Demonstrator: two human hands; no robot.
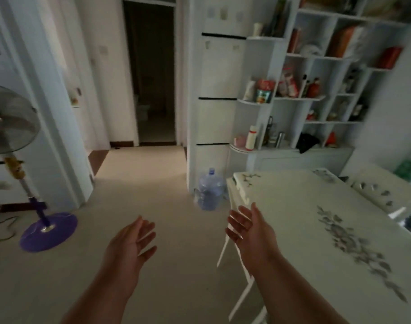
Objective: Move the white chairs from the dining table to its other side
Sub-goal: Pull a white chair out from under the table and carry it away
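The white dining table [293, 218], with grey flower patterns on its top, fills the right side of the view. Beyond its far right edge shows a white padded chair back [375, 195] with dark studs. Thin white legs [240, 298] slant down under the table's near corner; I cannot tell if they belong to the table or to a chair. My left hand [132, 244] hovers over the bare floor, fingers apart and palm turned inward. My right hand [249, 232] is held the same way beside the table's left edge. Neither hand touches anything.
A purple standing fan [47, 232] stands on the floor at the left. A blue water jug [209, 190] sits against the wall by the table's far corner. White shelves [316, 97] with bottles and boxes line the back right. A dark doorway [153, 78] lies ahead.
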